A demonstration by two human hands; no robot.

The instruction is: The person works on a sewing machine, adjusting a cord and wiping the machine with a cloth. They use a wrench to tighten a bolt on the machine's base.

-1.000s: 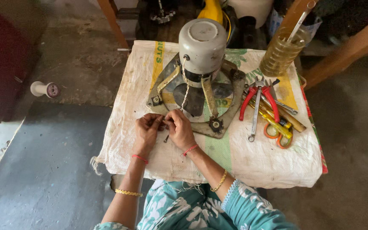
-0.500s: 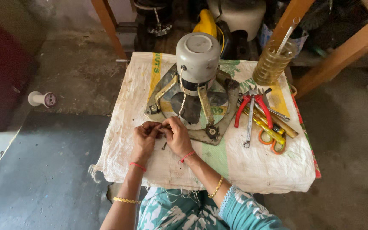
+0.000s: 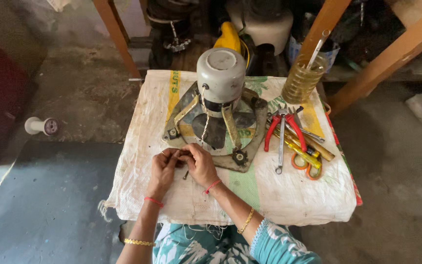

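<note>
While seated at cloth-covered table (image 3: 279,205), left hand (image 3: 162,168) and right hand (image 3: 199,164) meet, fingers pinched on small wire ends (image 3: 179,154) just below fan motor (image 3: 221,78) on metal frame (image 3: 247,164). I see twisted wire (image 3: 205,126) hanging from motor towards hands. Pliers (image 3: 289,124), spanner (image 3: 280,144), scissors (image 3: 306,164) lie well to right. My worry: thin wire slips from fingertips, or hard tug snaps lead at motor.
</note>
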